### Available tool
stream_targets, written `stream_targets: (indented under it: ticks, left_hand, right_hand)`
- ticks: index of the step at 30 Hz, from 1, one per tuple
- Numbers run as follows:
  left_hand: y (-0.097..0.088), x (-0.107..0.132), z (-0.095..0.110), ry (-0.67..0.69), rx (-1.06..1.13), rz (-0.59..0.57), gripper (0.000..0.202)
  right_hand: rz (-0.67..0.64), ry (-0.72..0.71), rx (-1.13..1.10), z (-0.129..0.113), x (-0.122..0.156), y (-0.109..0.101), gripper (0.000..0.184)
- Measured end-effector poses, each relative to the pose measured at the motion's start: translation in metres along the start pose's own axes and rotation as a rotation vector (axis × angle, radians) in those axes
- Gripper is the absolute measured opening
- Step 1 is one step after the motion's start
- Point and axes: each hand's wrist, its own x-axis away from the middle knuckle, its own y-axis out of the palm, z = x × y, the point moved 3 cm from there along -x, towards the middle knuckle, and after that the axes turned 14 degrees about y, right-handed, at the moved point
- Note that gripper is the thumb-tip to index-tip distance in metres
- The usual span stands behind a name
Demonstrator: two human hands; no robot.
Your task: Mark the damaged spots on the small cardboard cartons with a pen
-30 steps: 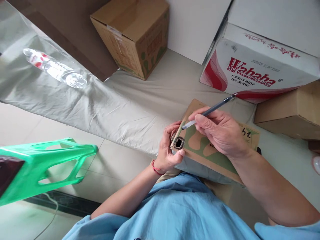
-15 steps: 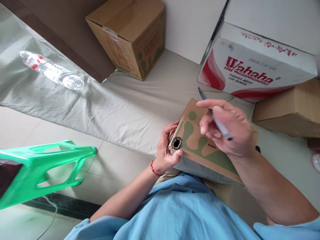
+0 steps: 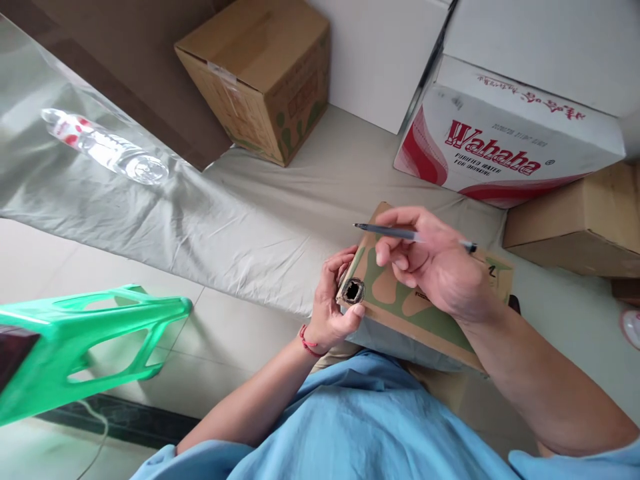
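My left hand (image 3: 336,303) grips the left end of a brown cardboard box (image 3: 400,313), thumb in front and fingers behind. Close to that thumb, a ragged dark hole (image 3: 353,290) with pen scribbles round it shows in the box's corner. My right hand (image 3: 430,257) is closed on a pen (image 3: 385,231), held above the box with its dark tip pointing left, apart from the cardboard. Green blob shapes are printed on the box, and a black mark is at its right end. The right hand hides part of the box's upper face.
A clear water bottle (image 3: 107,148) lies on the grey cloth (image 3: 240,227). Behind stand a taped carton (image 3: 250,73), a white Wahaha carton (image 3: 500,140) and another brown carton (image 3: 575,213) at right. A green plastic stool (image 3: 95,333) is on the floor at left.
My right hand has shifted slightly left, and the pen has swung from steeply slanted to nearly level, tip leftward. The black mark at the box's right end now shows. My left hand keeps its grip.
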Motion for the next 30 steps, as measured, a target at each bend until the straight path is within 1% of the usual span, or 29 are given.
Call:
stream_targets:
  ticks: [3,6,8,10,12,14,16,21,30]
  left_hand:
    - [0.0,0.001,0.0,-0.001,0.001,0.0,0.075]
    - [0.001,0.0,-0.001,0.003,0.009,0.002,0.074]
    - [0.001,0.001,-0.001,0.001,0.01,0.002,0.075]
    - [0.001,0.001,-0.001,-0.003,-0.005,-0.001,0.076]
    - [0.0,0.002,-0.002,-0.006,-0.04,0.004,0.077]
    - [0.0,0.003,-0.001,-0.005,-0.065,0.009,0.076]
    - [0.0,0.002,0.0,-0.008,-0.053,0.005,0.075]
    - [0.001,0.0,0.003,-0.022,-0.006,-0.002,0.074]
    - [0.001,0.002,0.003,-0.049,-0.051,0.002,0.075]
  right_hand:
    - [0.009,-0.009,0.126,0.005,-0.001,0.0,0.027]
    - [0.015,-0.027,0.242,0.007,-0.001,0.003,0.018]
    - [0.032,-0.034,0.272,0.007,0.0,0.006,0.01]
    - [0.029,-0.052,0.271,0.007,0.001,0.01,0.012]
    - [-0.01,-0.101,0.284,0.006,0.002,0.013,0.011]
    - [-0.043,-0.162,0.328,0.005,0.003,0.016,0.008]
    - [-0.047,-0.196,0.382,0.005,0.003,0.016,0.007]
    - [-0.027,-0.235,0.445,0.003,0.004,0.016,0.013]
    - [-0.135,-0.265,0.46,0.009,0.003,0.021,0.012]
